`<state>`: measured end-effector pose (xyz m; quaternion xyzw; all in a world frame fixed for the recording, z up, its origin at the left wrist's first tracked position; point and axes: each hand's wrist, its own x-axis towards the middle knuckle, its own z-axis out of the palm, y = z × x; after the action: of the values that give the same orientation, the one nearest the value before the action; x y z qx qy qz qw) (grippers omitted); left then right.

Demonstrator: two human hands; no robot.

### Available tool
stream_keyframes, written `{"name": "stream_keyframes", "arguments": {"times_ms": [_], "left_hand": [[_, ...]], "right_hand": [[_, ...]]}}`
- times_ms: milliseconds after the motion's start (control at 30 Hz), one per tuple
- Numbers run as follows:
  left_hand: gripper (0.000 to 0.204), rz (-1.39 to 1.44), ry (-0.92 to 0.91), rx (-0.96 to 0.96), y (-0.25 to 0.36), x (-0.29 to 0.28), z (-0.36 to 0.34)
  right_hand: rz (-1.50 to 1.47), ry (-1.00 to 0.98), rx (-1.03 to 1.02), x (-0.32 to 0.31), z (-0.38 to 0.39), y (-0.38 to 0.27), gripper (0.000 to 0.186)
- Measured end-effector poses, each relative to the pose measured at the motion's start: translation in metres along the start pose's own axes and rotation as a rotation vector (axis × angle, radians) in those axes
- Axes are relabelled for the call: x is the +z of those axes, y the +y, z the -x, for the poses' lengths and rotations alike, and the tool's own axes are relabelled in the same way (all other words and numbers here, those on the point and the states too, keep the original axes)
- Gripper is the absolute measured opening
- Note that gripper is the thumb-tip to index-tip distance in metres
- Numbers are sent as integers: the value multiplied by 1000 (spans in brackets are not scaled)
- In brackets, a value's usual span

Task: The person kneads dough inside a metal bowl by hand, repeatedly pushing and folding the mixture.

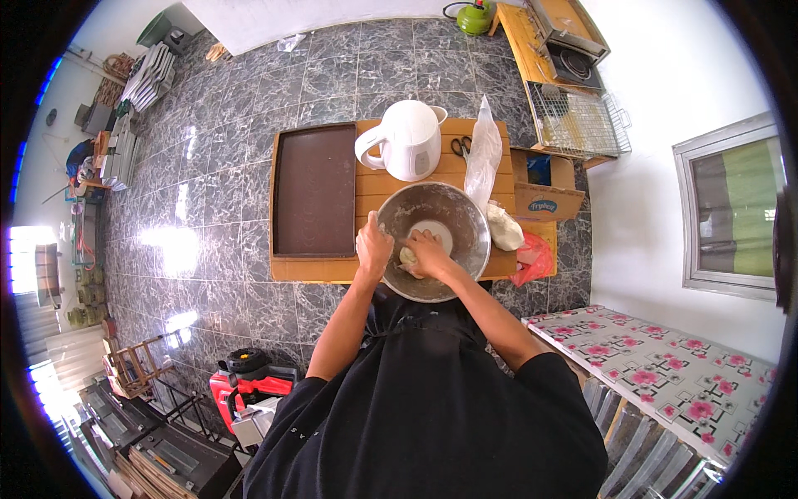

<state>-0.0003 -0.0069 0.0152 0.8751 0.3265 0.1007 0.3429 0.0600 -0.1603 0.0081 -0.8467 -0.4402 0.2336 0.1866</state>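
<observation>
A deep metal mixing bowl (474,220) stands at the front edge of the low wooden table (374,187), its inner wall smeared with pale residue. My left hand (374,247) is closed on the bowl's left rim. Down inside it, my right hand (428,254) is closed on a pale lump of dough (407,257), its fingers partly hiding the lump. White flour or liquid (445,239) shows on the bowl's bottom beyond my fingers; which of the two I cannot tell. Just behind the bowl is a white pitcher (410,137) with a handle and a spout.
A dark rectangular tray (316,191) fills the table's left side. On the right are a clear plastic bag (484,158), dark-handled scissors (460,146), a bag of white powder (504,229), a red plastic bag (533,259) and an open cardboard box (544,200). A flowered tabletop (648,374) stands right of me.
</observation>
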Motion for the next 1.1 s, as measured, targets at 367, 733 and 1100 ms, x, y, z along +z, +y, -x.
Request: {"name": "stream_keyframes", "arguments": {"times_ms": [367, 733, 1100], "left_hand": [[41, -11, 20, 13, -12, 3, -5], [33, -16, -2, -14, 1, -2, -2], [41, -21, -66, -10, 1, 2, -10]], "right_hand": [[-418, -12, 19, -15, 30, 23, 38], [-456, -766, 377, -45, 21, -2, 71], [-510, -363, 489, 2, 0, 3, 74]]}}
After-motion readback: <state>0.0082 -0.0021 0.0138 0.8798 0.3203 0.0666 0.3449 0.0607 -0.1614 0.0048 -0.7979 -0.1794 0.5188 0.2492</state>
